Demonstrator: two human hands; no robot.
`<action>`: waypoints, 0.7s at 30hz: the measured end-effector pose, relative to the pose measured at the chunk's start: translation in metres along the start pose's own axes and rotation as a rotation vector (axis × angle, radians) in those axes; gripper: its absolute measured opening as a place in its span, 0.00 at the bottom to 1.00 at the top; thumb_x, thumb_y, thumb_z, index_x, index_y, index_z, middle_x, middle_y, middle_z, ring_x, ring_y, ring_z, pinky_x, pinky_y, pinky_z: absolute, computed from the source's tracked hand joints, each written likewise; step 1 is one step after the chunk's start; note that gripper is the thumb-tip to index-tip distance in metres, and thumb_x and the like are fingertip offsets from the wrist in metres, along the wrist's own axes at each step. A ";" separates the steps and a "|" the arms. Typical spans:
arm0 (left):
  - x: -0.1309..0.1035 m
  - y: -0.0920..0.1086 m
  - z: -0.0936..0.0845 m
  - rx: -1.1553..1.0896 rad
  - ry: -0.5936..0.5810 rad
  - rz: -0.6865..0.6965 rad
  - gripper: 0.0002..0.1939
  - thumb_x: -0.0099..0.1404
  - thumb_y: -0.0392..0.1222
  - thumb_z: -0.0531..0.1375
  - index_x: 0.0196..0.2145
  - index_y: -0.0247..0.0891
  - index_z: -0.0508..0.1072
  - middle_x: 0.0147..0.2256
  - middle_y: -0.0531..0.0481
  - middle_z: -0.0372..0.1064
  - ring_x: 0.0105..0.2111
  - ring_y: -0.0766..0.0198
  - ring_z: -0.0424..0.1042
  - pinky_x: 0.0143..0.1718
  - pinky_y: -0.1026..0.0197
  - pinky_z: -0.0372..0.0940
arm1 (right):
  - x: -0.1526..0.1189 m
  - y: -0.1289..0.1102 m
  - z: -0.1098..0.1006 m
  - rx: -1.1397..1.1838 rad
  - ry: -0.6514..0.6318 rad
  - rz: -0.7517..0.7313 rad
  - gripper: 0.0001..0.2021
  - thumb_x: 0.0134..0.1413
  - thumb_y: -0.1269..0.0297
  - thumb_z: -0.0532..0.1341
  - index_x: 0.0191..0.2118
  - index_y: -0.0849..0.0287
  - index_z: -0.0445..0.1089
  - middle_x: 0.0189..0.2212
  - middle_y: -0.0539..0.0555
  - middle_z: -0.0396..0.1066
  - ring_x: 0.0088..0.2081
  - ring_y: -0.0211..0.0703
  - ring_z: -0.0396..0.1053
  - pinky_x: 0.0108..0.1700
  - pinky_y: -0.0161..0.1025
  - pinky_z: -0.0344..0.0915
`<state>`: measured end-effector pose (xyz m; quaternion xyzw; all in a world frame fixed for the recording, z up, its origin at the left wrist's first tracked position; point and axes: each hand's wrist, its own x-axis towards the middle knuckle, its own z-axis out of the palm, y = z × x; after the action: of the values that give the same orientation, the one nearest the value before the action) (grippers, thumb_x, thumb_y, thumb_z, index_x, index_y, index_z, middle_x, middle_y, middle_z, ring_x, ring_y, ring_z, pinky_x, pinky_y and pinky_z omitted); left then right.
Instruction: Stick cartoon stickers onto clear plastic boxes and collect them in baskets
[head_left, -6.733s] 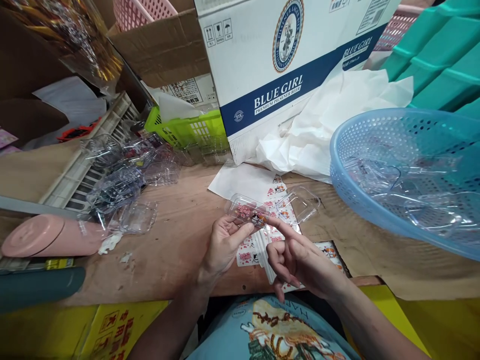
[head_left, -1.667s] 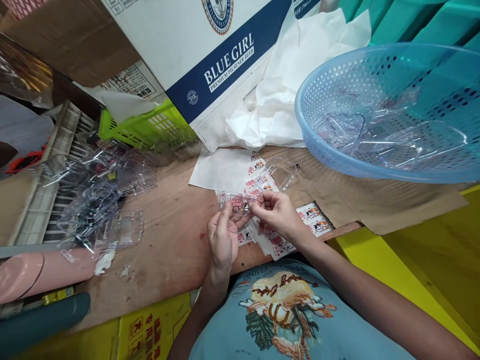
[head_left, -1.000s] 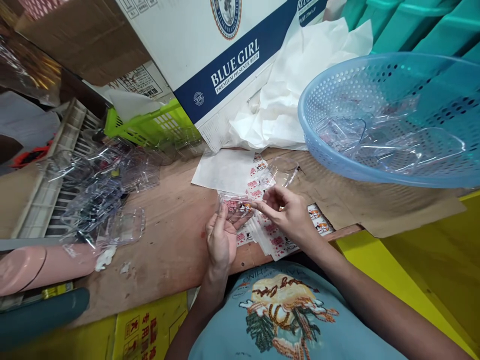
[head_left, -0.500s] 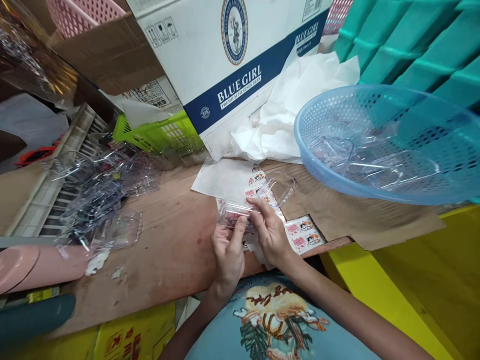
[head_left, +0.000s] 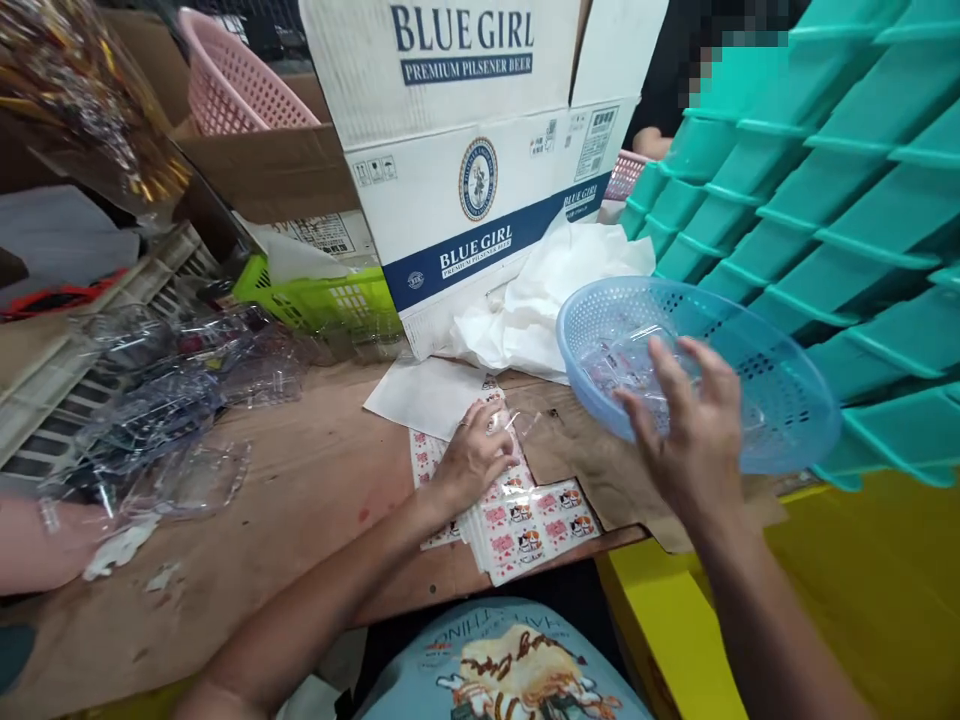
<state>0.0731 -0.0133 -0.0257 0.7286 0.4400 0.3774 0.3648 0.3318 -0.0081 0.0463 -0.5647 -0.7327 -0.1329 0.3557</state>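
My left hand [head_left: 472,460] is over the sticker sheets, its fingers curled onto a clear plastic shell [head_left: 527,424] and covering much of it. Printed cat stickers [head_left: 529,540] lie in overlapping sheets under and beside that hand. Above the near side of the blue perforated basket [head_left: 814,440], my right hand [head_left: 690,430] has its fingers spread and nothing between them. A clear plastic case [head_left: 637,350] with something printed or coloured inside lies in the basket just beyond the right fingertips. Other clear pieces in there are partly hidden by the hand.
Clear plastic shells [head_left: 157,410] are heaped at the left beside a green basket [head_left: 322,300]. A white beer carton [head_left: 420,200] stands behind crumpled white paper [head_left: 555,290]. Stacked teal bins [head_left: 847,230] rise at the right. Part of another person shows behind them.
The plastic case that both hands held is out of them. My right hand has moved right to the basket and opened; my left has gone to the shell on the stickers. The view has shifted.
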 end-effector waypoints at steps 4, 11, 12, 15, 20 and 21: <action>-0.016 0.022 -0.023 -0.650 -0.146 -0.347 0.16 0.66 0.56 0.59 0.33 0.40 0.70 0.51 0.38 0.73 0.51 0.50 0.74 0.55 0.41 0.64 | -0.023 -0.050 0.015 0.488 -0.337 -0.187 0.42 0.57 0.56 0.66 0.71 0.48 0.45 0.68 0.62 0.50 0.67 0.60 0.52 0.65 0.56 0.57; -0.029 -0.020 -0.076 -0.041 0.231 -0.346 0.25 0.60 0.58 0.64 0.48 0.39 0.72 0.51 0.34 0.71 0.51 0.47 0.70 0.52 0.46 0.64 | -0.017 -0.051 0.051 0.673 -0.782 -0.098 0.28 0.49 0.49 0.69 0.53 0.57 0.68 0.46 0.59 0.72 0.47 0.52 0.71 0.49 0.49 0.71; -0.025 -0.037 -0.088 0.212 0.366 -0.350 0.27 0.56 0.55 0.67 0.49 0.38 0.71 0.53 0.34 0.69 0.55 0.44 0.66 0.55 0.45 0.60 | -0.015 -0.048 0.055 0.603 -0.852 -0.104 0.28 0.48 0.47 0.69 0.51 0.58 0.69 0.44 0.59 0.72 0.45 0.53 0.72 0.47 0.50 0.71; -0.013 -0.084 -0.122 0.602 0.436 -0.433 0.25 0.51 0.48 0.70 0.44 0.35 0.73 0.46 0.37 0.70 0.53 0.42 0.65 0.55 0.44 0.58 | -0.009 -0.046 0.067 0.377 -0.860 -0.188 0.29 0.48 0.48 0.69 0.53 0.58 0.70 0.49 0.65 0.70 0.51 0.62 0.69 0.50 0.59 0.69; -0.017 -0.100 -0.143 0.587 0.415 -0.367 0.08 0.59 0.40 0.64 0.25 0.37 0.70 0.29 0.48 0.70 0.34 0.58 0.71 0.41 0.56 0.66 | -0.004 -0.069 0.074 0.394 -0.586 -0.318 0.28 0.57 0.51 0.64 0.61 0.52 0.63 0.62 0.64 0.60 0.63 0.66 0.57 0.60 0.67 0.58; -0.022 -0.093 -0.141 0.583 0.429 -0.335 0.07 0.61 0.40 0.62 0.26 0.37 0.70 0.30 0.48 0.70 0.32 0.59 0.71 0.39 0.57 0.67 | -0.003 -0.076 0.073 0.468 -0.569 -0.288 0.24 0.59 0.51 0.62 0.59 0.53 0.66 0.59 0.64 0.65 0.61 0.64 0.61 0.59 0.65 0.60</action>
<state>-0.0909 0.0263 -0.0476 0.6244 0.7076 0.3155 0.0992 0.2346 0.0084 0.0084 -0.3742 -0.8842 0.1511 0.2352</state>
